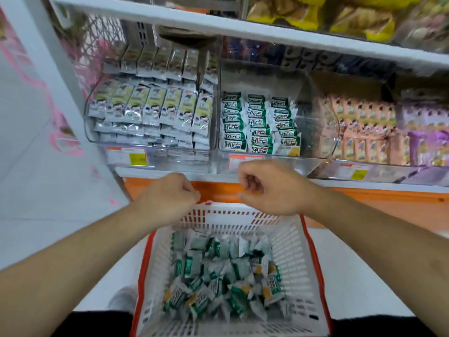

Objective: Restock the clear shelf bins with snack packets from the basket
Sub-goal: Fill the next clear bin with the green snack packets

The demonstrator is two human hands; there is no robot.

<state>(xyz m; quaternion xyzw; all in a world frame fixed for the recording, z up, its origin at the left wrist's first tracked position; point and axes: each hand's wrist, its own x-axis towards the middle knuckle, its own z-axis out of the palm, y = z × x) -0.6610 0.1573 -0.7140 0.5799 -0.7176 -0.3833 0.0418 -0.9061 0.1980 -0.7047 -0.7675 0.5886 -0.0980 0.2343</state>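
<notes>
A white basket with a red rim (301, 259) sits below me, holding several loose green-and-white snack packets (218, 278). Above it, the middle clear shelf bin (313, 113) holds three neat rows of the same green packets (260, 122), with free room on its right side. My left hand (170, 198) hovers over the basket's far rim, fingers curled, holding nothing. My right hand (274, 188) hangs just below the bin's front, fingers also curled and empty.
The left clear bin (150, 110) is packed with yellow-green and silver packets. To the right, pink and purple packets (364, 127) fill other bins. Price labels (126, 155) line the shelf front. An upper shelf (315, 18) carries yellow bags.
</notes>
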